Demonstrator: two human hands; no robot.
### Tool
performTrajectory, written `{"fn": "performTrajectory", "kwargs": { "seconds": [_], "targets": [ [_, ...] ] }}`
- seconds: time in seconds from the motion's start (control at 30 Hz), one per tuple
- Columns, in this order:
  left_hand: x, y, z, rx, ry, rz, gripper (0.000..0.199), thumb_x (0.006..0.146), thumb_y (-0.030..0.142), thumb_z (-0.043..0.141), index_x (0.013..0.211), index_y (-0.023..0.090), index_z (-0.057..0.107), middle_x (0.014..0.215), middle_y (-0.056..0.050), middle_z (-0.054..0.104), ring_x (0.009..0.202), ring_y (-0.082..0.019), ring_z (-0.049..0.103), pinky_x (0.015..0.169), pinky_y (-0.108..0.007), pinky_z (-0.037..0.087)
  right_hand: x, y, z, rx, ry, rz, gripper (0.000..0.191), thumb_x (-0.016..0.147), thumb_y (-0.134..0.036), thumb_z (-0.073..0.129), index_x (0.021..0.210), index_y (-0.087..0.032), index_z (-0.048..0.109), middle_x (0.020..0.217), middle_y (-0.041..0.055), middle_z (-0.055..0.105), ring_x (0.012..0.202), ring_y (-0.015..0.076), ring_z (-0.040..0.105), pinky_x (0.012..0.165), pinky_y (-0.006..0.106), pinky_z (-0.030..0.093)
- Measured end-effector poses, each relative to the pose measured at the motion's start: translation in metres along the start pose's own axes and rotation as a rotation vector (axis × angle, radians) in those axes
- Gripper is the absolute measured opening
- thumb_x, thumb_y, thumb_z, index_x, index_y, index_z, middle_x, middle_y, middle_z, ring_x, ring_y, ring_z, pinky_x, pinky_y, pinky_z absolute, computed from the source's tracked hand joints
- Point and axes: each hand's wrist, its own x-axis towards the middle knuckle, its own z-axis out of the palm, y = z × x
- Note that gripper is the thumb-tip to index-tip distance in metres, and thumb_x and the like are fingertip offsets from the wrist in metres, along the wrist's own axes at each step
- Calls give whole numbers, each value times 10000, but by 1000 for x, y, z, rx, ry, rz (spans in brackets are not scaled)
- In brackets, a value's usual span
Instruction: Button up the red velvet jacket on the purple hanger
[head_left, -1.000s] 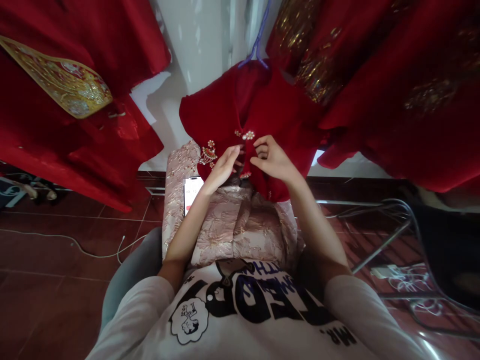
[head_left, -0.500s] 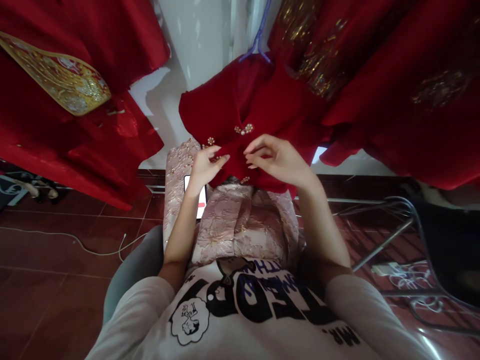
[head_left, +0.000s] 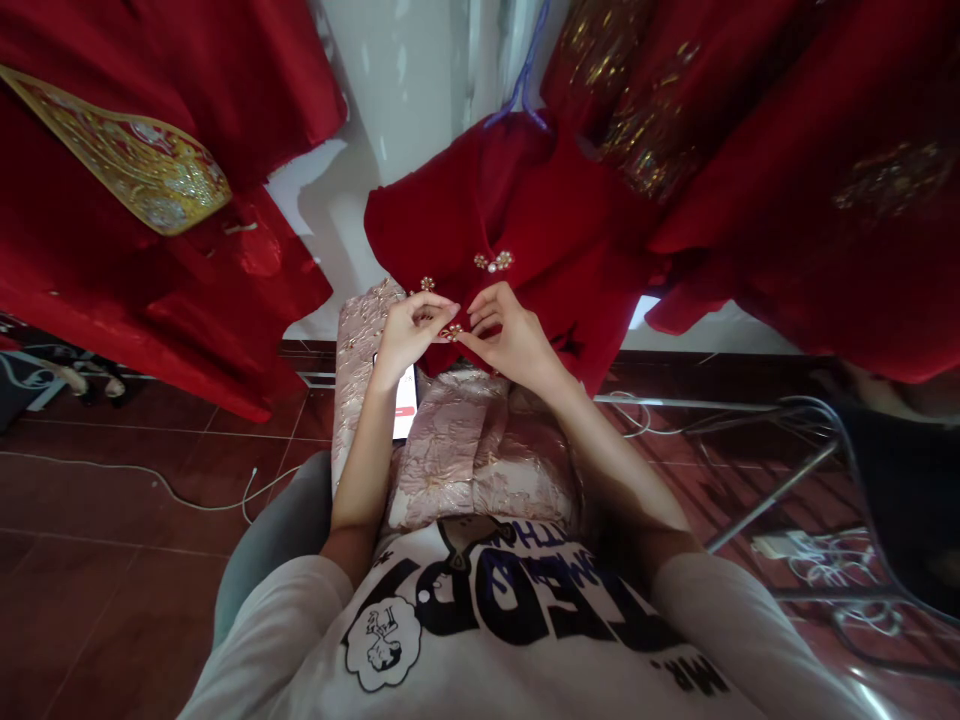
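The red cloth garment [head_left: 431, 220] hung from a thin purple hanger [head_left: 523, 88], its upper gold-and-pearl clasp [head_left: 493, 262] seemingly fastened; left hand [head_left: 409, 340] and right hand [head_left: 514, 340], half-curled, met at the lower gold flower clasp [head_left: 454, 332], grip and fastening unclear.

one head-worn camera looks forward and down over the shirt [head_left: 540, 680] toward the fingers [head_left: 495, 293], apparently near in dim light.

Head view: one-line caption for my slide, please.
Left hand and right hand at a beaded ornament on a red garment, a purple hanger at its neck.
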Motion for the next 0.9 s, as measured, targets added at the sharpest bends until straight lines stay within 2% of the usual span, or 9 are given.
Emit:
{"fn": "performTrajectory", "kwargs": {
  "seconds": [0.13,0.23,0.33,0.43,0.6,0.73,0.8,0.9],
  "targets": [
    [0,7,5,-17,30,8,30,906,196,734,886,176,743,805,-37,751,717,-131,694,629,-220,586,-2,-8,-3,-9,-47,-28,255,846,-277,742,929,-227,506,974,33,679,831,163,674,795,335,592],
    [0,7,6,-50,23,22,49,898,140,718,874,176,739,821,-33,753,727,-121,692,663,-216,577,-2,-9,-1,-41,-45,-11,167,864,-226,704,871,-220,538,960,26,694,787,148,666,791,332,590],
    [1,4,6,-47,25,40,54,891,125,709,880,173,732,862,-34,753,778,-124,699,706,-221,584,-3,-9,3,-101,-14,-6,109,866,-192,698,869,-216,591,975,30,685,813,152,671,814,333,590],
    [1,3,6,-43,45,51,28,888,146,722,895,173,728,888,-36,743,815,-129,698,713,-220,589,-5,-9,7,-177,16,13,148,849,-185,742,894,-213,604,1022,44,671,827,155,672,844,344,581],
    [-2,7,6,-97,50,-15,41,889,182,752,918,182,723,868,-35,695,790,-150,703,654,-249,620,-5,-10,8,-160,25,41,186,873,-204,732,887,-217,547,1004,33,697,783,144,658,741,305,552],
    [-2,9,2,-120,2,-54,48,905,179,741,948,190,722,940,-46,709,871,-178,732,730,-304,666,-3,-9,4,-153,51,5,164,847,-191,742,883,-217,584,973,18,696,739,127,611,710,289,531],
    [1,4,-1,-105,32,-68,28,917,180,718,944,188,714,992,-57,725,901,-185,733,733,-308,675,-2,-9,1,-155,53,-5,110,848,-181,730,878,-214,630,948,12,695,730,124,600,722,290,535],
    [7,-9,-9,-45,166,-68,63,921,132,657,946,183,685,1023,-66,727,925,-182,730,736,-299,680,0,-8,-2,-166,67,-19,46,862,-174,719,837,-211,707,912,13,707,759,137,619,751,300,548]
  ]
}}
